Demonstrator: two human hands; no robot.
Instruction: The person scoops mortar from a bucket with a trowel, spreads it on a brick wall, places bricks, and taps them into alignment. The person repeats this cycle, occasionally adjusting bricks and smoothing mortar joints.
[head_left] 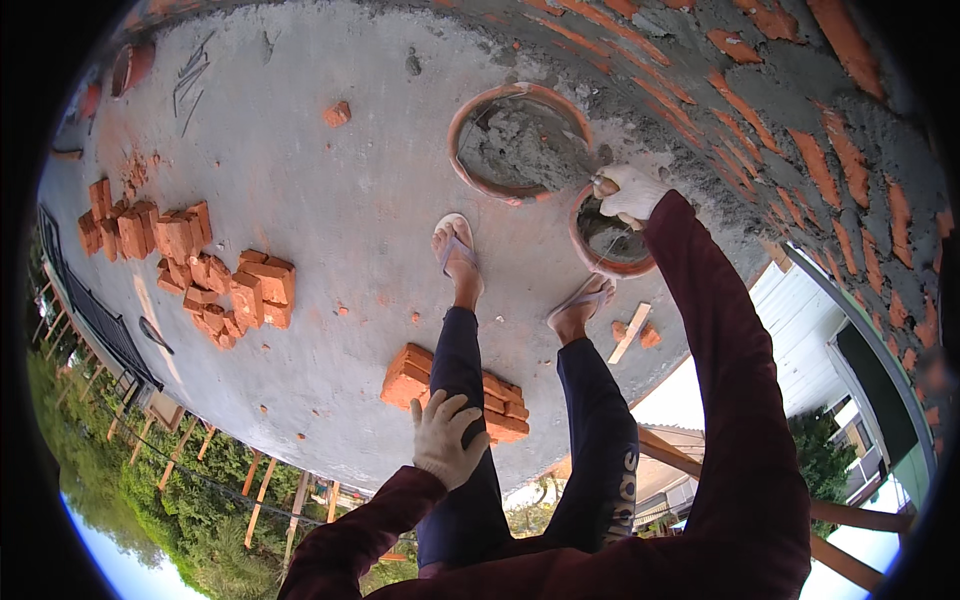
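Mortar: grey, wet-looking, lumpy; contained in large round pan.
Right hand: fingers clamped on brown tool handle near pan rim.
Left hand: fingers spread apart, placed at left leg.

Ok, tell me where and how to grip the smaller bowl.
Probably take the smaller bowl by the left of its rounded rim, from the left: it's exposed there, while the right hand partly covers the far edge and a foot crowds the near.
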